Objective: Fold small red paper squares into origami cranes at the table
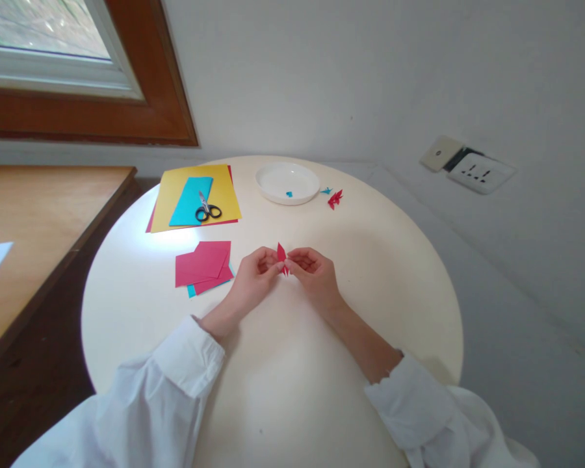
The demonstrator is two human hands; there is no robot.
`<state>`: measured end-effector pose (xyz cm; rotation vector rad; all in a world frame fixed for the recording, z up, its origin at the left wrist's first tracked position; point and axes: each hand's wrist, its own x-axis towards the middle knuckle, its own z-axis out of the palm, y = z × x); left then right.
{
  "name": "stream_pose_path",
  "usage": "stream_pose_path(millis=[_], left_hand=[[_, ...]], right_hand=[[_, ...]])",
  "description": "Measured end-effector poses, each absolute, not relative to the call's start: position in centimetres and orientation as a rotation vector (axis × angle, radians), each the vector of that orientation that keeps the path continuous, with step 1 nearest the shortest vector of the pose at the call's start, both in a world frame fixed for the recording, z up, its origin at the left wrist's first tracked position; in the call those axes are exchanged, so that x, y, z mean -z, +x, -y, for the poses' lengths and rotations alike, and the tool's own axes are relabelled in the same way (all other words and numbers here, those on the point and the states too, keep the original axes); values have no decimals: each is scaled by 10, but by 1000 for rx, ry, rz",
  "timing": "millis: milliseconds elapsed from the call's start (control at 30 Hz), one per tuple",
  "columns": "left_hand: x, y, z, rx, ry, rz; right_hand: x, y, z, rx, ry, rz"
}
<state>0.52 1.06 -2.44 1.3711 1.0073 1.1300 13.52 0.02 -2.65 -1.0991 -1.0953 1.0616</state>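
Note:
A small folded piece of red paper [281, 251], pointed at the top and split into narrow tips below, stands upright between my hands. My left hand [259, 270] pinches it from the left with thumb and fingers. From the other side my right hand [314, 272] grips the same piece, its thumb close to my left thumb. The fingertips cover part of the folds. To the left of my left hand lie loose red paper squares [202, 263], with a blue sheet [192, 290] showing beneath them.
Scissors [205, 207] with black handles rest on folded blue paper [185, 201] over yellow sheets [229, 195]. A white plate [266, 192] holds a small blue piece [289, 194]. Beside it sit red folded figures [336, 199] and a blue one [326, 191]. The round table [394, 279] meets the wall.

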Motion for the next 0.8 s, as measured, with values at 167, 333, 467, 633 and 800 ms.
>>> stream_pose_path(millis=[167,333,467,633,800], left_hand=[[31,5,-13,-1099,1472,-1019],[34,5,-14,-1099,1464,-963],[33,5,-13,-1081,1437,-967],[31,6,-12,-1032,1419,-989],[31,6,-12,-1047,1418,-987]], right_hand=[[25,135,0,-1056,-1114,1086],[24,136,0,-1063,-1124,1066],[23,136,1,-1054,-1133,1064],[22,136,0,-1053,-1133,1060],[22,136,1,-1072,-1122,1043]])
